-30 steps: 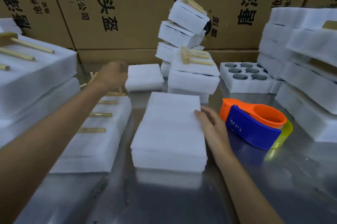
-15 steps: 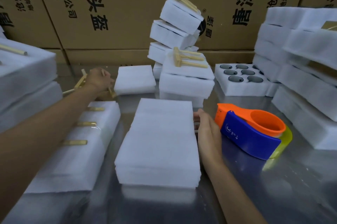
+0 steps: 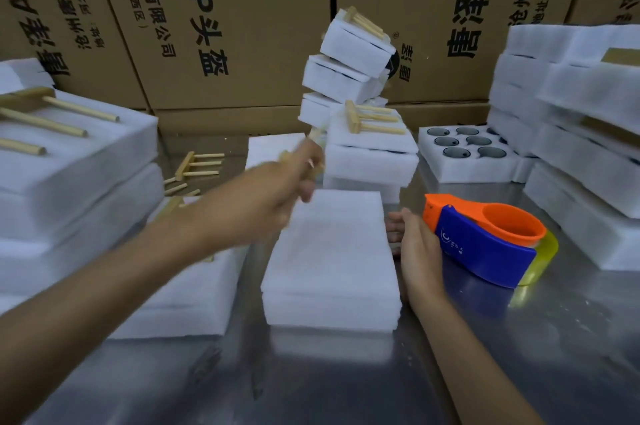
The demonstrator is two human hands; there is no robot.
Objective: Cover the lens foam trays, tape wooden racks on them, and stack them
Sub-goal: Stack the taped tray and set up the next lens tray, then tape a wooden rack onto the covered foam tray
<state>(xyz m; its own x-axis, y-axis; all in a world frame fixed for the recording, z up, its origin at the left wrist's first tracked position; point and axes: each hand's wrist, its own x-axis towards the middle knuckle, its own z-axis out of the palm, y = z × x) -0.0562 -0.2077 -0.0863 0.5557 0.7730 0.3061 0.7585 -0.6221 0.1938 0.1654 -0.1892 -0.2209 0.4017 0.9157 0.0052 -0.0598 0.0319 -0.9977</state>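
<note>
A covered white foam tray (image 3: pixel 330 258) lies in the middle of the steel table. My left hand (image 3: pixel 277 192), blurred by motion, grips a small wooden rack (image 3: pixel 313 144) just above the tray's far left corner. My right hand (image 3: pixel 415 248) rests with straight fingers against the tray's right side, next to the orange and blue tape dispenser (image 3: pixel 485 237). More wooden racks (image 3: pixel 199 165) lie loose on the table at the back left. An uncovered tray with round lens pockets (image 3: pixel 467 154) sits at the back right.
A leaning stack of taped foam trays (image 3: pixel 349 78) with racks on top stands behind the middle tray. Foam stacks fill the left (image 3: pixel 69 182) and right (image 3: pixel 581 147) sides. Cardboard boxes (image 3: pixel 225 26) wall off the back. Another foam tray (image 3: pixel 187 293) lies left of centre.
My left hand picked a wooden rack from the loose pile at the back left and swung it right, over the middle tray. My right hand slid down to the tray's right side.
</note>
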